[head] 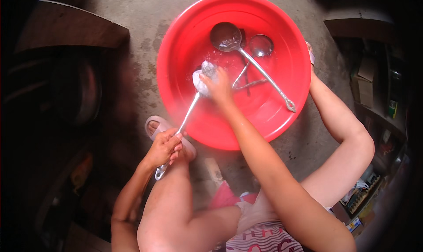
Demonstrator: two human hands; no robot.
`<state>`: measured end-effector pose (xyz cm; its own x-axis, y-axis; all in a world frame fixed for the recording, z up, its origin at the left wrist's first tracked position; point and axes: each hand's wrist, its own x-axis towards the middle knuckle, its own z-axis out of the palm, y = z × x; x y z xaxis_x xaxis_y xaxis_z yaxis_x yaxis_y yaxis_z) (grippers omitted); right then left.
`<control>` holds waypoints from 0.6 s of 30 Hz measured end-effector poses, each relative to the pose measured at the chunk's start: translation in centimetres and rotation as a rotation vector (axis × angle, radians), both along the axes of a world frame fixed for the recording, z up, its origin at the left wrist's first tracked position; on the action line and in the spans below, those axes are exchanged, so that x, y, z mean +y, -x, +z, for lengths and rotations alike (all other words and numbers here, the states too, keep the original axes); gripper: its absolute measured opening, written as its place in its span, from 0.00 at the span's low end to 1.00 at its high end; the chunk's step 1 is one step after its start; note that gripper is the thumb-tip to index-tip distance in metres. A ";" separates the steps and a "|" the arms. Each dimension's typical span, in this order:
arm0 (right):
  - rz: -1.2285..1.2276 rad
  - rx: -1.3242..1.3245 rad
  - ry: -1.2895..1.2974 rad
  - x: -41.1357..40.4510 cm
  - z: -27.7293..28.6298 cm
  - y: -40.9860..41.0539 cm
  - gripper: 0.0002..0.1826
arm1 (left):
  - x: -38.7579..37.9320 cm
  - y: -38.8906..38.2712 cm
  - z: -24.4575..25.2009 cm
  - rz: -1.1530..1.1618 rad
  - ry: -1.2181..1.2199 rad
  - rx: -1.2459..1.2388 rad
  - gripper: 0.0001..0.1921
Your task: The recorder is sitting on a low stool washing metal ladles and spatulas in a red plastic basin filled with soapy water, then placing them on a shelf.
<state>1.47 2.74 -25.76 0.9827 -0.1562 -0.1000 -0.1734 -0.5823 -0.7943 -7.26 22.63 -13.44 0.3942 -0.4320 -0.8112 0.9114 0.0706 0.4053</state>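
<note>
My left hand [166, 147] grips the metal handle of a long utensil [189, 114]. Its head reaches over a large red plastic basin [281, 133] and is covered in whitish suds. My right hand [218, 83] presses a foamy grey scrubber [209, 69] on that head, whose shape I cannot make out under the suds. To the right, a large metal ladle [226, 37] lies in the basin with its handle slanting to the lower right. A smaller round ladle [261, 45] rests beside it, and further handles cross below them.
The basin stands on a stained concrete floor [148, 30], between my feet in pink slippers [158, 124]. Shelves holding boxes [365, 83] and small goods are at the right. A brown panel edge [76, 27] juts in at the upper left.
</note>
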 end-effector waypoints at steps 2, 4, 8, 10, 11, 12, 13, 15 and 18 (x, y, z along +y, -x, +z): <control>-0.050 0.188 -0.112 1.1 1.0 -1.3 0.27 | 1.0 0.4 0.0 0.028 -0.020 0.007 0.13; -0.131 0.182 -0.169 -0.4 0.3 -2.8 0.26 | 0.8 0.2 -0.2 0.047 -0.001 -0.007 0.13; -0.194 0.148 0.031 -2.5 -1.7 -4.1 0.21 | 0.9 0.3 -0.3 0.057 0.023 -0.009 0.13; -0.287 0.310 0.054 -4.3 -3.1 -4.6 0.19 | 1.3 0.3 -0.3 0.052 0.021 -0.007 0.13; -0.289 0.301 0.058 -5.5 -4.0 -5.1 0.19 | 1.4 0.4 -0.3 0.042 0.025 -0.019 0.13; -0.360 0.383 -0.120 -7.4 -5.4 -5.3 0.20 | 1.1 0.4 -0.6 0.029 0.043 -0.032 0.13; -0.424 0.464 -0.304 -8.5 -6.0 -5.2 0.21 | 0.7 0.3 -0.6 0.028 0.058 -0.037 0.13; -0.623 0.533 -0.501 -9.0 -6.4 -4.3 0.17 | 0.1 0.2 -0.6 0.076 0.049 -0.069 0.13; -0.135 0.469 -2.045 -4.8 -1.6 -0.5 0.13 | 1.1 0.3 -0.4 0.062 -0.051 -0.151 0.13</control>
<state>1.97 -2.05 -27.36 0.8333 0.4202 -0.3591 -0.4597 0.8876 -0.0280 -7.52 23.74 -13.84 0.5377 -0.3630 -0.7610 0.8346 0.1008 0.5416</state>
